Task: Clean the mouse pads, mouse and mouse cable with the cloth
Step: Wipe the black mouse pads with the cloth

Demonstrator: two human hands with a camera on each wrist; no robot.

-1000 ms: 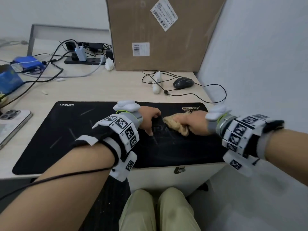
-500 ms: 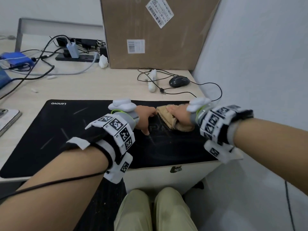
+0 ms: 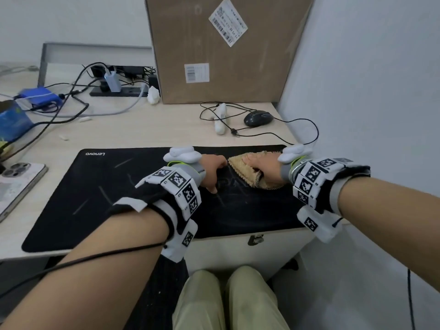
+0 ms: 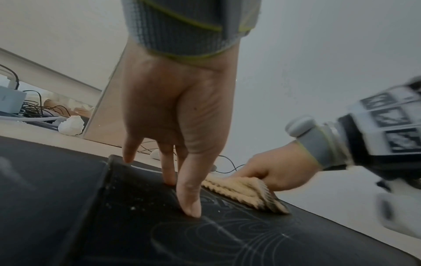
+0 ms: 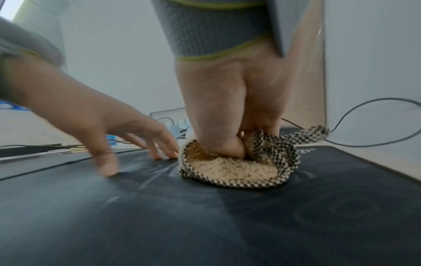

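Two hands on mouse pad point(image 3: 95, 198), left hand point(image 3: 210, 171) fingertips pressing flat, right hand point(image 5: 230, 108) gripping bunched cloth point(image 5: 237, 171), thumb tucked in wrist view

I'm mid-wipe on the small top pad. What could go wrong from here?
1. The small pad lies loose on the large Lenovo mat; only the left hand fingertips pin it, so it may slide or buckle.
2. The cloth is bunched in the right hand, so it may wipe unevenly.
3. White specks may get pushed onto the mat.
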